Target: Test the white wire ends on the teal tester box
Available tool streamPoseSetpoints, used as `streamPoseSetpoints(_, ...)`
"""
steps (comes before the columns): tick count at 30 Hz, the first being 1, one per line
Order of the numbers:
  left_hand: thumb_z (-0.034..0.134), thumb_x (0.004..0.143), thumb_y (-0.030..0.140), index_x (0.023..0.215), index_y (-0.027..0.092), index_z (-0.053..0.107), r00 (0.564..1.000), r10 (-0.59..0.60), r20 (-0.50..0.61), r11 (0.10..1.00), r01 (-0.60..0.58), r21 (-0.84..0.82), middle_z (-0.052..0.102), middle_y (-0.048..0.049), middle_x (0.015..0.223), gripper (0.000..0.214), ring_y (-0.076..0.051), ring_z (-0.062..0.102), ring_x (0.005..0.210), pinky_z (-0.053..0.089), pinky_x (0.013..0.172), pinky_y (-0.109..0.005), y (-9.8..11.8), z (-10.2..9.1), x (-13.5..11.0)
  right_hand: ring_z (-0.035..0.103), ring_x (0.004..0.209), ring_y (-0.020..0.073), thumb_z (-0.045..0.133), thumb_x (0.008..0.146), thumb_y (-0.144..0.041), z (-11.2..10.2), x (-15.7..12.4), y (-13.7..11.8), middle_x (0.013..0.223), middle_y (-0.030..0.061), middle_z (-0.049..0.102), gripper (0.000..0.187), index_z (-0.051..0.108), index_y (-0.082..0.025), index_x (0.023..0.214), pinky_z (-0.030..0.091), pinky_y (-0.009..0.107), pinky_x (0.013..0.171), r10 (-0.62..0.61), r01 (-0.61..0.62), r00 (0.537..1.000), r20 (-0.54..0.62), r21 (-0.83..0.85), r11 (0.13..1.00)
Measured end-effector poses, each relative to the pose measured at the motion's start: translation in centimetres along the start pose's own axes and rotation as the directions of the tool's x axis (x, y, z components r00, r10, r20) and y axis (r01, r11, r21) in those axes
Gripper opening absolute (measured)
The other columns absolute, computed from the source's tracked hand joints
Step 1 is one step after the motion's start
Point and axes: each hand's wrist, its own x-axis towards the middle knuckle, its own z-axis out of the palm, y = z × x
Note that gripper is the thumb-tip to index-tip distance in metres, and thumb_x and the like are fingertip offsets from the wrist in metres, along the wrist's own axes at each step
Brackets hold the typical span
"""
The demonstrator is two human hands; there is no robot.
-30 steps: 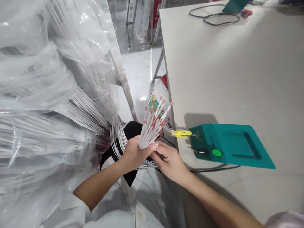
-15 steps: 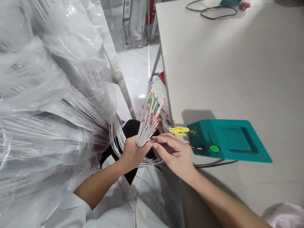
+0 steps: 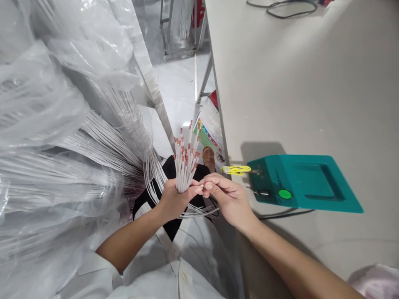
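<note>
My left hand (image 3: 175, 199) is wrapped round a bundle of white cables (image 3: 184, 170), which stand up out of the fist with reddish-brown tips. The cables' lower lengths curve across my lap and to the left. Close against the left thumb, my right hand (image 3: 232, 199) has its thumb and fingertips pressed together on a small pale cable end (image 3: 202, 185); its exact tip is mostly hidden by the fingers. On the table to the right of my hands lies a teal device (image 3: 307, 182) with a round green button (image 3: 284, 194) and a yellow cutter-like tool (image 3: 236, 170) at its left edge.
Many white cables in clear plastic wrapping (image 3: 102, 178) fill the left side. A grey table (image 3: 296, 95) stands at the right, with a black cord (image 3: 291, 9) at its far end. Between them are the tiled floor, a wheeled metal rack (image 3: 179, 52) and a printed bag (image 3: 207, 135).
The cable bundle has tilted from leaning right to nearly upright. My right fingertips have closed into a pinch beside the left thumb. The view has shifted slightly.
</note>
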Motion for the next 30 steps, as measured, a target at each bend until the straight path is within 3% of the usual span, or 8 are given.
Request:
streamPoseSetpoints(4, 0.064, 0.069, 0.04, 0.062, 0.016, 0.062, 1.0, -0.028, -0.01, 0.999, 0.028, 0.042, 0.037, 0.0064, 0.038, 0.026, -0.007, 0.037, 0.04, 0.029, 0.041, -0.02, 0.0, -0.3, 0.1, 0.055, 0.06, 0.0113, 0.059, 0.08, -0.032, -0.2, -0.1, -0.4, 0.07, 0.0029, 0.06, 0.017, 0.065, -0.018, 0.073, 0.049, 0.025, 0.056, -0.033, 0.024, 0.998, -0.059, -0.151, 0.988)
streamPoseSetpoints(8, 0.064, 0.068, 0.041, 0.059, 0.015, 0.061, 0.999, -0.033, -0.006, 0.997, 0.033, 0.074, 0.042, 0.005, 0.041, 0.028, -0.007, 0.04, 0.043, 0.031, 0.044, -0.02, 0.4, -0.5, 0.1, 0.06, 0.068, 0.0131, 0.058, 0.081, -0.032, -0.7, -0.3, -1.1, 0.087, 0.0062, 0.064, 0.022, 0.063, -0.02, 0.1, 0.053, 0.028, 0.063, -0.066, 0.052, 0.996, -0.058, -0.219, 0.974)
streamPoseSetpoints(10, 0.063, 0.069, 0.04, 0.058, 0.014, 0.061, 0.999, -0.02, 0.031, 0.995, 0.017, 0.095, 0.046, 0.0034, 0.044, 0.028, -0.008, 0.043, 0.046, 0.033, 0.046, -0.02, 0.6, -0.6, 0.2, 0.061, 0.072, 0.0137, 0.061, 0.079, -0.028, -1.1, -0.2, -1.7, 0.096, 0.0076, 0.063, 0.024, 0.063, -0.022, 0.102, 0.053, 0.028, 0.065, -0.14, 0.134, 0.99, 0.002, -0.304, 0.943)
streamPoseSetpoints(13, 0.064, 0.068, 0.04, 0.055, 0.014, 0.062, 0.993, 0.024, 0.12, 0.989, -0.041, 0.143, 0.053, 0.0005, 0.051, 0.03, -0.008, 0.046, 0.051, 0.036, 0.05, -0.021, 0.9, -0.9, 0.2, 0.061, 0.074, 0.0147, 0.061, 0.078, -0.024, -1.6, 0.1, -2.5, 0.086, 0.0059, 0.064, 0.009, 0.067, -0.022, 0.084, 0.052, 0.027, 0.065, -0.158, 0.212, 0.973, 0.168, -0.379, 0.901)
streamPoseSetpoints(18, 0.065, 0.068, 0.046, 0.059, 0.013, 0.065, 0.976, -0.011, 0.215, 0.993, -0.014, 0.114, 0.044, 0.0029, 0.042, 0.034, -0.006, 0.035, 0.04, 0.026, 0.041, -0.02, 0.6, -1.7, 0.4, 0.057, 0.064, 0.0118, 0.065, 0.076, -0.032, -1.3, 0.3, -2.0, 0.076, 0.0044, 0.062, 0.014, 0.067, -0.019, 0.071, 0.05, 0.025, 0.056, 0.013, 0.009, 0.981, 0.194, -0.11, 0.994)
streamPoseSetpoints(23, 0.069, 0.064, 0.048, 0.065, 0.012, 0.064, 0.978, -0.053, 0.2, 0.996, 0.066, -0.058, 0.048, 0.0026, 0.046, 0.036, -0.004, 0.032, 0.038, 0.02, 0.039, -0.02, -1.0, -2.0, 0.7, 0.05, 0.054, 0.007, 0.069, 0.07, -0.039, 0.2, -0.2, 0.0, 0.076, 0.0012, 0.057, 0.019, 0.07, -0.02, 0.074, 0.042, 0.019, 0.042, 0.201, -0.228, 0.971, 0.131, 0.24, 0.944)
streamPoseSetpoints(27, 0.07, 0.065, 0.046, 0.065, 0.013, 0.063, 0.99, -0.035, 0.139, 0.989, 0.054, -0.135, 0.047, 0.0035, 0.047, 0.034, -0.004, 0.032, 0.04, 0.022, 0.04, -0.02, -1.8, -1.4, 0.9, 0.048, 0.052, 0.0062, 0.066, 0.075, -0.034, 0.8, -0.4, 0.6, 0.068, -0.0005, 0.057, 0.013, 0.071, -0.022, 0.075, 0.038, 0.019, 0.043, 0.198, -0.21, 0.978, 0.07, 0.291, 0.933)
streamPoseSetpoints(30, 0.067, 0.069, 0.042, 0.066, 0.013, 0.063, 0.997, -0.004, 0.077, 0.988, 0.016, -0.155, 0.048, 0.0032, 0.05, 0.03, -0.004, 0.033, 0.042, 0.024, 0.04, -0.02, -2.0, -0.6, 0.9, 0.051, 0.055, 0.0081, 0.063, 0.078, -0.028, 0.6, -0.4, 0.3, 0.069, 0.0, 0.058, 0.01, 0.07, -0.022, 0.076, 0.042, 0.022, 0.047, 0.087, -0.08, 0.994, -0.064, 0.109, 0.991)
